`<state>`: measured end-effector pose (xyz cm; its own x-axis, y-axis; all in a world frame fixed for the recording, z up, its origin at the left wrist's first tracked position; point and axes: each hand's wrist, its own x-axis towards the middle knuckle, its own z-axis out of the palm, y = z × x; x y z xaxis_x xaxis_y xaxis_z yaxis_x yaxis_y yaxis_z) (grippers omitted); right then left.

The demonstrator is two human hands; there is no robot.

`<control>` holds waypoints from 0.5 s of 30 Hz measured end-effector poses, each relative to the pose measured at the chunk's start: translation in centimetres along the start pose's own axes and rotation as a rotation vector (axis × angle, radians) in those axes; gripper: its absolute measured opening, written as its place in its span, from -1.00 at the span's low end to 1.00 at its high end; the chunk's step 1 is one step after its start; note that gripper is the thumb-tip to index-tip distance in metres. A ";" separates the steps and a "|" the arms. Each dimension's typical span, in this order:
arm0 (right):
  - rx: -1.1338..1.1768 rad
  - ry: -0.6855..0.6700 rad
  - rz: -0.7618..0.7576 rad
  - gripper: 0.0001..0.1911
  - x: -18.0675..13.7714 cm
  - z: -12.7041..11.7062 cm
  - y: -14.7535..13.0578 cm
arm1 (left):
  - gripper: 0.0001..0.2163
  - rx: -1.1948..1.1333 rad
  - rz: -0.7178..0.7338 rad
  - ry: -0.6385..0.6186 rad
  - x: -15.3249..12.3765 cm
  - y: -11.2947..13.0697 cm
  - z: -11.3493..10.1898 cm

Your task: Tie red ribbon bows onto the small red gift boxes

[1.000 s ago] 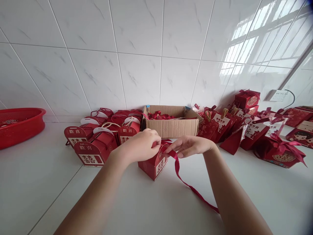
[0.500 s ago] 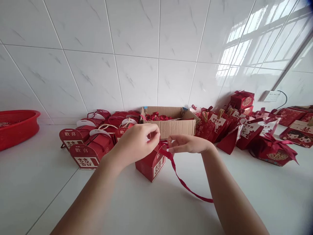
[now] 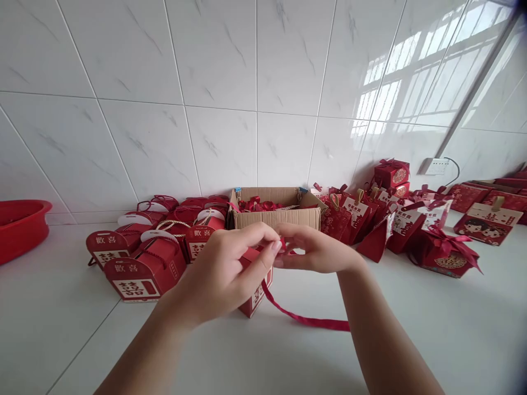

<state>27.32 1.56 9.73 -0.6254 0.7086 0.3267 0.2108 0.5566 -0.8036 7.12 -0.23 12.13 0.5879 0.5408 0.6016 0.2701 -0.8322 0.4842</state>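
A small red gift box (image 3: 257, 291) with white characters stands on the white counter (image 3: 74, 323) in front of me, mostly hidden behind my hands. My left hand (image 3: 224, 271) pinches a dark red ribbon (image 3: 307, 320) above the box top. My right hand (image 3: 315, 251) meets it fingertip to fingertip, also pinched on the ribbon. The ribbon's loose tail runs down the box side and trails right along the counter under my right forearm.
An open cardboard box (image 3: 274, 214) of red items sits against the tiled wall. Several red handled gift boxes (image 3: 140, 263) crowd the left. More red boxes and bags with bows (image 3: 447, 252) fill the right. A red basin (image 3: 18, 227) sits far left. A power strip (image 3: 432, 165) lies by the wall.
Both hands have drawn together above the box top, fingertips now touching on the ribbon. The ribbon tail has been pulled shorter and lies flatter on the counter. The view shifted slightly right.
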 end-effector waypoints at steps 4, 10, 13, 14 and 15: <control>0.213 0.011 -0.073 -0.81 -0.1 0.0 -0.3 | -0.91 -0.080 0.132 0.038 -0.2 0.1 -0.2; 0.219 0.196 -0.071 -0.86 -0.5 0.3 -1.1 | -0.81 -0.126 0.002 0.076 0.4 -0.9 -1.6; 0.265 0.313 -0.095 -0.85 -0.8 0.3 -1.8 | -0.71 0.080 -0.311 0.114 0.9 -2.7 -2.5; 0.271 0.351 -0.113 -0.87 -1.0 0.3 -2.0 | -0.67 0.171 -0.411 0.104 1.0 -3.6 -2.7; 0.271 0.388 -0.141 -0.89 -1.2 0.3 -2.2 | -0.62 0.256 -0.502 0.071 1.0 -4.6 -2.8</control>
<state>27.40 -0.62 10.98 -0.2968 0.7727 0.5612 -0.0910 0.5621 -0.8221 4.30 4.50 12.31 0.2895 0.8773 0.3828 0.6845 -0.4693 0.5578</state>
